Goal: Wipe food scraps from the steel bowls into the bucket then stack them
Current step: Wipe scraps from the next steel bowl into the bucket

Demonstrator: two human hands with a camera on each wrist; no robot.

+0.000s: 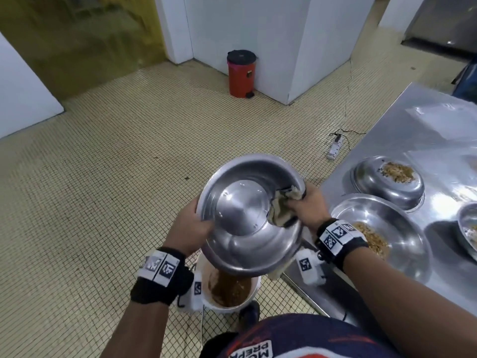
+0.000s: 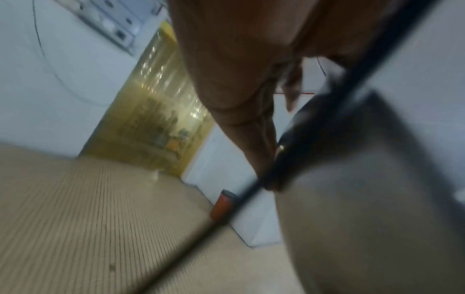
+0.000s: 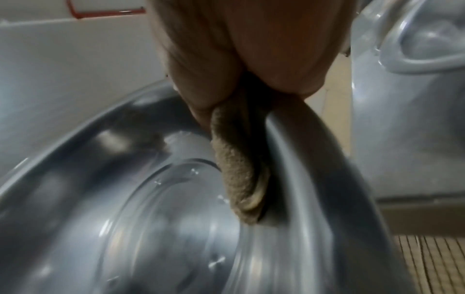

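- The left hand (image 1: 192, 226) grips the steel bowl (image 1: 247, 215) at its 9 o'clock rim, tilting it over the bucket (image 1: 229, 290) so scraps fall in.
- The right hand (image 1: 307, 205) clutches a cloth (image 1: 281, 208) at 3 o'clock — wiping inside.
- Unwiped bowls (image 1: 387, 182) wait on the counter (image 1: 413, 130), toward 3 o'clock.
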